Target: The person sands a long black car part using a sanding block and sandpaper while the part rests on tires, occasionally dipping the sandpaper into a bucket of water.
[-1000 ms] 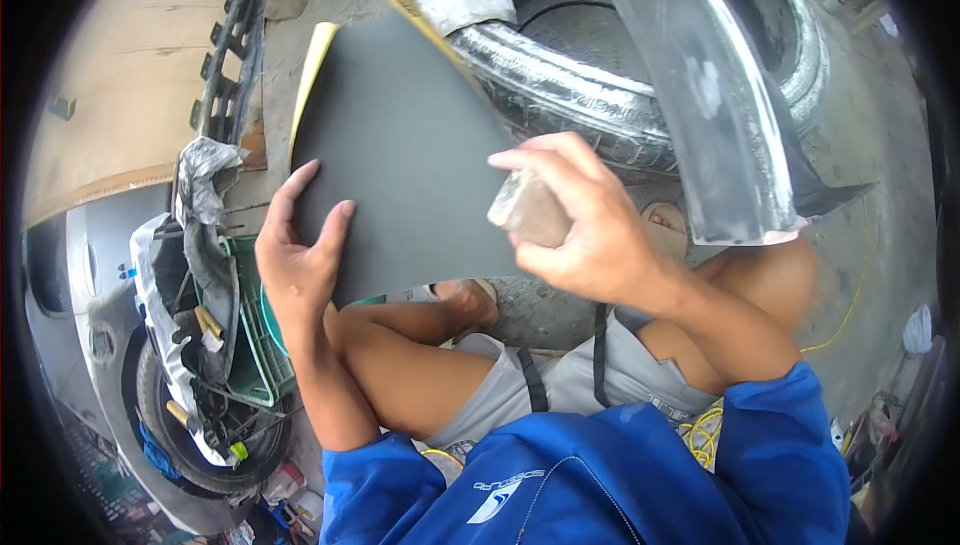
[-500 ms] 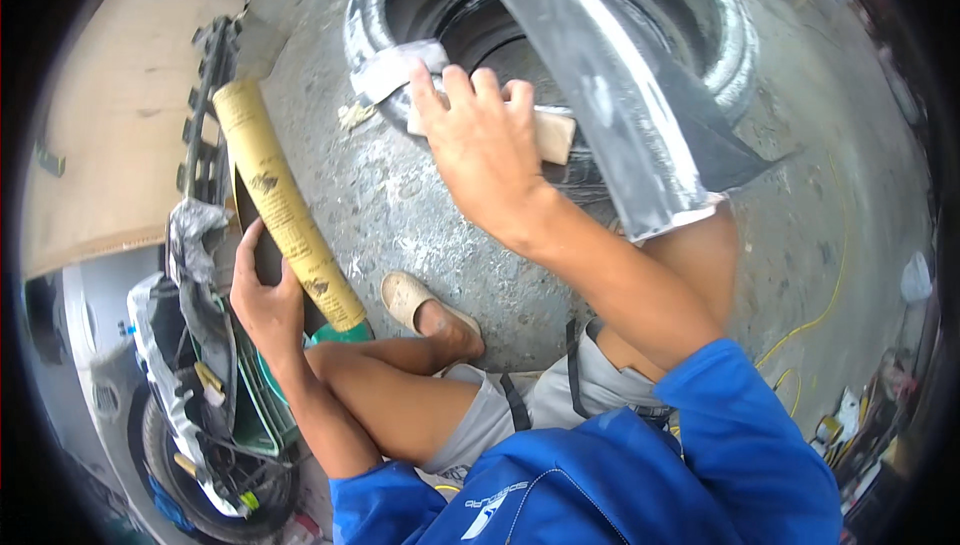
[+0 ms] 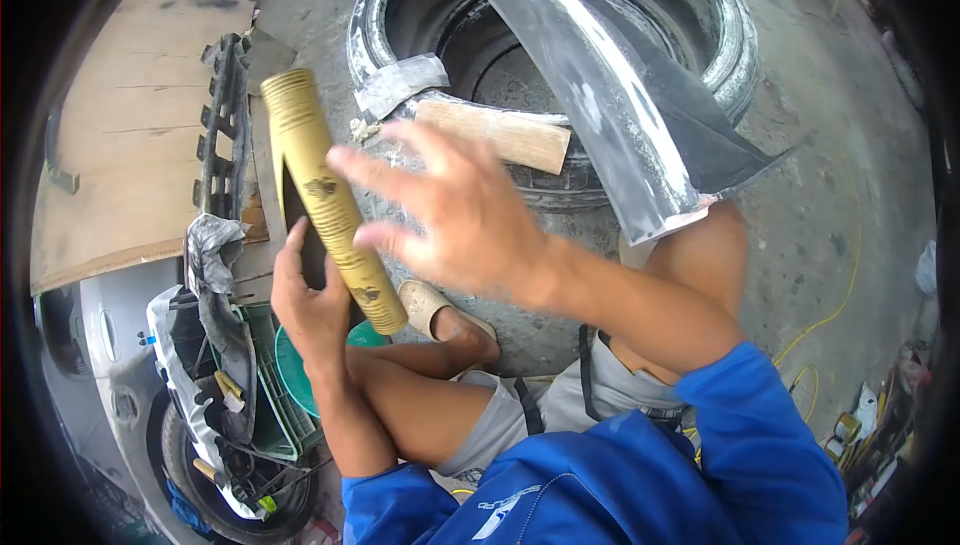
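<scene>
My left hand (image 3: pixel 312 305) grips a curled sheet of sandpaper (image 3: pixel 328 207) with yellow printed backing and a dark inner side. The sheet stands tilted, and some of the fingers are hidden behind it. Close to its right edge, my right hand (image 3: pixel 475 215) hovers with fingers spread, slightly blurred and holding nothing. Beyond that hand a flat wooden block (image 3: pixel 515 137) rests on the rim of a large tyre (image 3: pixel 370 25). A worn grey-white folded sheet (image 3: pixel 402 85) lies beside the block. Across the tyre and my right knee leans a long dark panel (image 3: pixel 600 95) with a whitish ridge.
A green crate (image 3: pixel 283 420) and a green basin (image 3: pixel 295 370) stand by my left leg. Farther left are a silver car body part (image 3: pixel 120 345) and a large brown board (image 3: pixel 140 125). A yellow cable (image 3: pixel 825 320) runs along the floor at right.
My right hand has let go of the wooden block and moved back and left toward the sandpaper. The block stays on the tyre. My whole view has shifted slightly.
</scene>
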Tool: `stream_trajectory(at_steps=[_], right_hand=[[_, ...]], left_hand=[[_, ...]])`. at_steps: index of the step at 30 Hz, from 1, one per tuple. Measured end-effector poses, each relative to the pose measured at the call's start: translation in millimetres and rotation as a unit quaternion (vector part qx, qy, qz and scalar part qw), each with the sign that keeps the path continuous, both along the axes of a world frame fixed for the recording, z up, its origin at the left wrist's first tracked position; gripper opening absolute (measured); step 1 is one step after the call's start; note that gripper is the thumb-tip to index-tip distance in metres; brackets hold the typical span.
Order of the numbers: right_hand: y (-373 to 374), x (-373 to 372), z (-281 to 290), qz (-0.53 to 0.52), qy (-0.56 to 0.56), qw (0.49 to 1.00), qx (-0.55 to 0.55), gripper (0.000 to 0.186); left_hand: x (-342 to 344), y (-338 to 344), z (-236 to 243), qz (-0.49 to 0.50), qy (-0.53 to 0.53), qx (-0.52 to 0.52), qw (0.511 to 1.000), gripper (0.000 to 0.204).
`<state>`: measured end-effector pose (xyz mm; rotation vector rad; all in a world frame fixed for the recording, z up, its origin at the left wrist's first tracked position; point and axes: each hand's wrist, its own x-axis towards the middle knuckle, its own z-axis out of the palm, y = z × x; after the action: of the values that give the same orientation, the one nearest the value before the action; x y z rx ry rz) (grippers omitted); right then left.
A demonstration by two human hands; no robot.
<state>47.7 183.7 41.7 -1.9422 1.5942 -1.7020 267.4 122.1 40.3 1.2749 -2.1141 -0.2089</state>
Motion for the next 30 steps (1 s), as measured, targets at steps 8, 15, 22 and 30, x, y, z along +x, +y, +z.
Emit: stream_trajectory(at_steps=[8, 15, 22, 30], right_hand=[[17.3, 10.0, -22.9, 0.034, -0.027, 0.998, 0.052, 0.053], [10.6, 7.3, -12.6, -0.034, 0.0, 0.999, 0.022, 0.05], [-5.1, 18.1, -20.7, -0.01, 0.15, 0.976, -0.158, 0.039], [0.6, 23.2, -18.0, 0.043, -0.007, 0.997, 0.066, 0.039]], left_hand=[[-25.1, 23.2, 4.0, -0.054, -0.037, -0.147, 0.987, 0.051], [-13.1, 30.6, 6.8, -0.017, -0.022, -0.159, 0.987, 0.05], [-3.2, 32.2, 0.2, -0.031, 0.001, -0.154, 0.988, 0.051], [21.1, 43.4, 2.4, -0.054, 0.152, -0.098, 0.982, 0.055]])
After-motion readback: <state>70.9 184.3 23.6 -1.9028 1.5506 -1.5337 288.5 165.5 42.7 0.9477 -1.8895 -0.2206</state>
